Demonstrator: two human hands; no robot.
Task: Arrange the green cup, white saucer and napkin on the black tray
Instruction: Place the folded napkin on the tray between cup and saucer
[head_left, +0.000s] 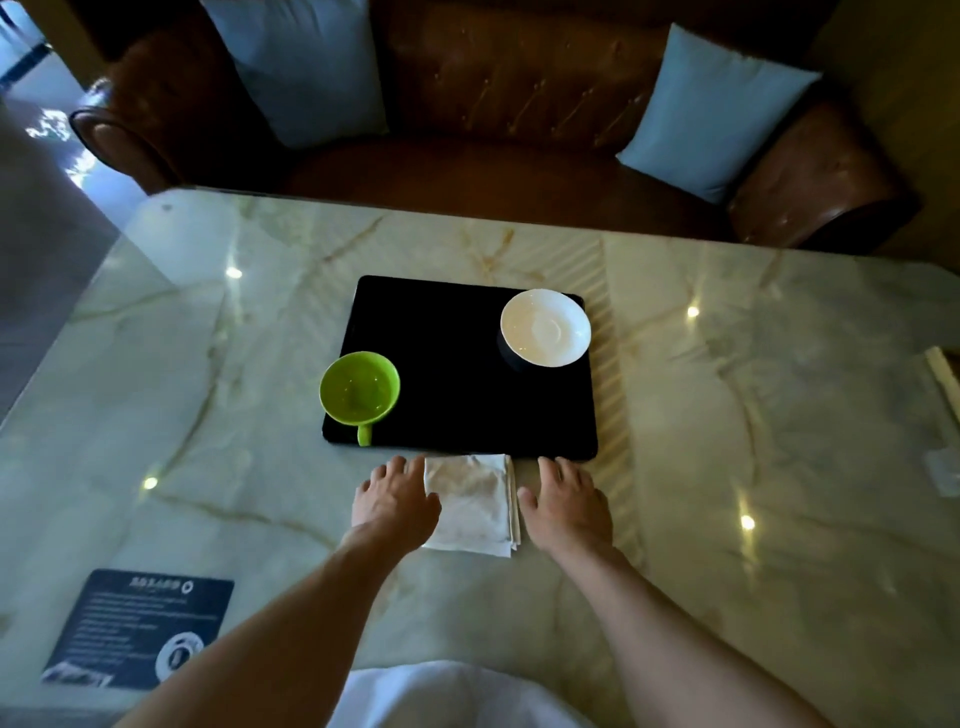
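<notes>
Napkin (470, 501) lies folded on the table (727, 415), just near of the black tray's (457, 374) near edge. Left hand (396, 501) overlaps its left edge, right hand (566, 501) just beside its right edge, both spread flat, holding nothing.

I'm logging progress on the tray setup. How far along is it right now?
Done: the green cup and white saucer are on the black tray, at opposite corners. In hand: the napkin lies folded on the table beside the tray, left hand on its edge, right hand alongside. Left: moving it onto the tray.
</notes>
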